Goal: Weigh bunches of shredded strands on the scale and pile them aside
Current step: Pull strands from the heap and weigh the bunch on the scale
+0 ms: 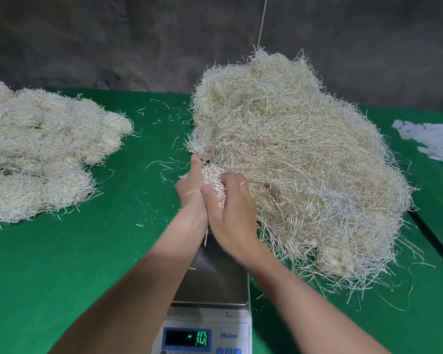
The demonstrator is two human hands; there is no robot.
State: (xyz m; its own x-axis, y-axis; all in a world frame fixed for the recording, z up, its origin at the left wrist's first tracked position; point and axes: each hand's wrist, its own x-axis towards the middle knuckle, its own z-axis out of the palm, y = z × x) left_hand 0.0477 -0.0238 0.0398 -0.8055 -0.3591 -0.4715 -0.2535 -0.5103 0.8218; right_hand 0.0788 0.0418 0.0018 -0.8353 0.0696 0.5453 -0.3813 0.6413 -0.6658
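Observation:
A large loose heap of pale shredded strands (pixel 299 159) fills the right half of the green table. At its near left edge both hands hold a small bunch of strands (pixel 213 178) between them. My left hand (pixel 191 186) cups the bunch from the left. My right hand (pixel 230 208) curls round it from the right. Below my wrists stands a digital scale (pixel 212 282); its steel pan carries only a few stray strands and its display reads -1.0. A pile of weighed bunches (pixel 41 152) lies at the left.
The table is covered in green cloth (pixel 100 251) with stray strands scattered over it. White paper strips (pixel 430 141) lie at the far right. A dark gap (pixel 435 238) runs along the table's right side. A dark wall stands behind.

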